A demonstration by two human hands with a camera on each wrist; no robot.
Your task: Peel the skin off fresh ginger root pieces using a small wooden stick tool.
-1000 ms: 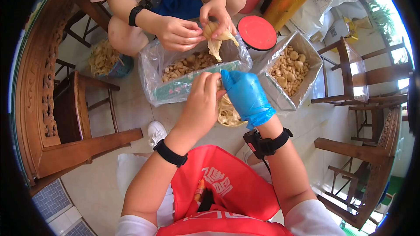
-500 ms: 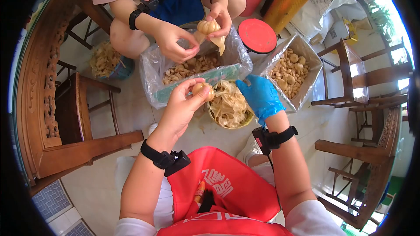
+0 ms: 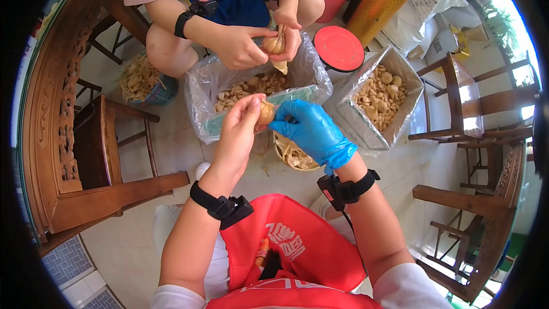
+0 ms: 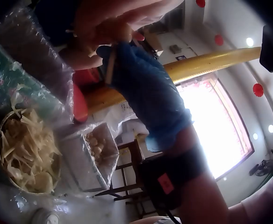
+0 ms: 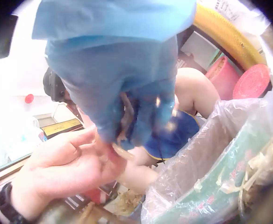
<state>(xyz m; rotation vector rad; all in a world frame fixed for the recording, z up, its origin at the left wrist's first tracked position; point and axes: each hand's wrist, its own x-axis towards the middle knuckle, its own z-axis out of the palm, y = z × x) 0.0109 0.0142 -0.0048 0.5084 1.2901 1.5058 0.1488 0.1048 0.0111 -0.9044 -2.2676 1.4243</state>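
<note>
My bare left hand [image 3: 235, 131] holds a garlic bulb [image 3: 266, 113] between thumb and fingers, over the edge of the plastic-lined box. From the right, my right hand [image 3: 314, 131] in a blue glove meets the bulb with curled thumb and fingers. In the right wrist view a thin strip of garlic skin [image 5: 127, 109] shows between the gloved fingers; the bulb is mostly hidden there. Below the hands stands a round basket [image 4: 1, 149] full of peeled skins [image 4: 29, 149]. The lined box [image 3: 200, 94] holds loose garlic cloves [image 3: 251, 87].
Opposite, another person's hands [image 3: 243, 46] hold a second garlic bulb [image 3: 274, 44]. A second lined box [image 3: 374, 131] of garlic stands at right, near a red round lid [image 3: 338, 48]. A bucket of skins [image 3: 163, 91] is at left. Wooden chairs [image 3: 457, 103] flank both sides.
My right hand moved off right from the bulb, uncovering the basket, then came back to the bulb. My left hand turned and shifted slightly left. The other person's hands came together on their bulb.
</note>
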